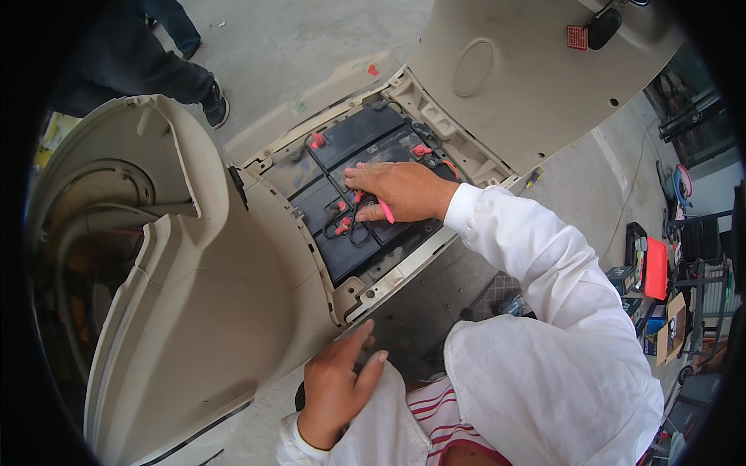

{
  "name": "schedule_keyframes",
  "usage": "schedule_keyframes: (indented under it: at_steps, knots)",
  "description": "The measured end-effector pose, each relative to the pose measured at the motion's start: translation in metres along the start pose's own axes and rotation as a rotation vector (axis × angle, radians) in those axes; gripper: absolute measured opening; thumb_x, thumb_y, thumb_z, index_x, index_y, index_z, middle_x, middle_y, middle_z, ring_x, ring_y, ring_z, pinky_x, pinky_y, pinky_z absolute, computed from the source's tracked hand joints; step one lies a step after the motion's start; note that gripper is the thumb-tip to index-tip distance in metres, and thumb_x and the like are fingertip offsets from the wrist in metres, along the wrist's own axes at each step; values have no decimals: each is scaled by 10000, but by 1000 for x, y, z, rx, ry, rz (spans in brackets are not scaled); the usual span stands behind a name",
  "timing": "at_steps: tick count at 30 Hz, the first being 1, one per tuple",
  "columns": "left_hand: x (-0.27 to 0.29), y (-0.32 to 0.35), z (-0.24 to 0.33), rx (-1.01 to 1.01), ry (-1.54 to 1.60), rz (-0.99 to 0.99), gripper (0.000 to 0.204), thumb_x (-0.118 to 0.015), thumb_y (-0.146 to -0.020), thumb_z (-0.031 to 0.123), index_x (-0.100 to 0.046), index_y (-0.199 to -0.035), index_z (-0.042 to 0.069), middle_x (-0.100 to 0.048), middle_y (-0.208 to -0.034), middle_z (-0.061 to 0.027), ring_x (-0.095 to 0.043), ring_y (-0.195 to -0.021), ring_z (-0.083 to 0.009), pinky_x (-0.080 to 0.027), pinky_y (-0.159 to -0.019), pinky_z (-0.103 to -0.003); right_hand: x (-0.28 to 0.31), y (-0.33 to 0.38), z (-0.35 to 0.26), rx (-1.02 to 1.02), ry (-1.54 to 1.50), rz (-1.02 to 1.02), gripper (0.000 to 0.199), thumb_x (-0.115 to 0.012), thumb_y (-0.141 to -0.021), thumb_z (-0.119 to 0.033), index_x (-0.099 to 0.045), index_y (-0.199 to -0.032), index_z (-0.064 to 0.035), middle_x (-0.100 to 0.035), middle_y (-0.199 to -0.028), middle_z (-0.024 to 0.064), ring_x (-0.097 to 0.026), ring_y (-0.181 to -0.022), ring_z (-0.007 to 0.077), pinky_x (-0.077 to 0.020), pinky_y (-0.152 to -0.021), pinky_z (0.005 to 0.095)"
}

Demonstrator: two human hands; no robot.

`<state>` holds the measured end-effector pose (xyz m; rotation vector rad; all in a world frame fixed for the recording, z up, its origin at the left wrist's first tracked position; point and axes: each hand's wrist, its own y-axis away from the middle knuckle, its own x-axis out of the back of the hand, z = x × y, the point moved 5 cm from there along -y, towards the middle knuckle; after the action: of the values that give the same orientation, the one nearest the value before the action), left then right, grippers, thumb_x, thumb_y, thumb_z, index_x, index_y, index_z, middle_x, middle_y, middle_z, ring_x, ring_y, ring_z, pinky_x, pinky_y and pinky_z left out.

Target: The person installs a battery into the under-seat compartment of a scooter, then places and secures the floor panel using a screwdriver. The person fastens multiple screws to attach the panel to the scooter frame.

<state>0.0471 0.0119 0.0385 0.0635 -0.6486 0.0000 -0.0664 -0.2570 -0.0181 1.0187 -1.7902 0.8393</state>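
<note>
One hand [400, 190] deep among battery [365, 182] cables [351, 225]

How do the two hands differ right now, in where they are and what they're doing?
The right hand lies stretched out, palm down, over the black batteries in the open compartment, with a pink-handled tool under it; the left hand holds nothing. The right hand is among the cables; the left hand rests close to the body by the cream panel. Both come out of white sleeves.

Vehicle repair workshop, bare concrete floor [311, 46], opened cream scooter body [233, 295] exposing black batteries [365, 194], cluttered tool rack [660, 287] at right edge
</note>
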Motion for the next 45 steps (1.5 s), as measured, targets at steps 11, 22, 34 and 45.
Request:
schedule_keyframes:
  at_steps: [11, 22, 34, 45]
  knots:
    - [1, 17, 1, -4, -133, -102, 529, -775, -886, 293, -647, -1337, 49, -751, -985, -116, -708, -847, -312, -566, -763, -396, 14, -32, 46, -195, 91, 36, 794, -597, -982, -557, -450, -1466, 55, -426, -1564, 257, -418, -1455, 375, -371, -1183, 427]
    - [-9, 14, 2, -119, -209, -201, 568, -766, -888, 348, -635, -1356, 54, -714, -923, -154, -692, -847, -342, -559, -754, -416, 12, -28, 41, -280, -25, 17, 592, -617, -997, -466, -571, -1359, 0, -475, -1539, 235, -441, -1431, 414, -386, -1175, 425]
    - [-14, 11, -4, 9, -246, -179, 516, -766, -884, 317, -661, -1321, 62, -739, -977, -164, -707, -891, -358, -563, -790, -423, 5, 229, 20, -159, -59, 385, 256, -733, -893, -237, -582, -1003, -63, -616, -739, 99, -612, -677, 376, -501, -641, 472]
    - [-43, -6, 9, 100, -272, -165, 437, -761, -888, 261, -689, -1269, 59, -751, -975, -162, -719, -893, -358, -568, -787, -429, -237, 404, 125, -798, 13, -520, 355, -707, -862, -259, -566, -1089, -25, -725, -970, 231, -712, -919, 439, -561, -785, 532]
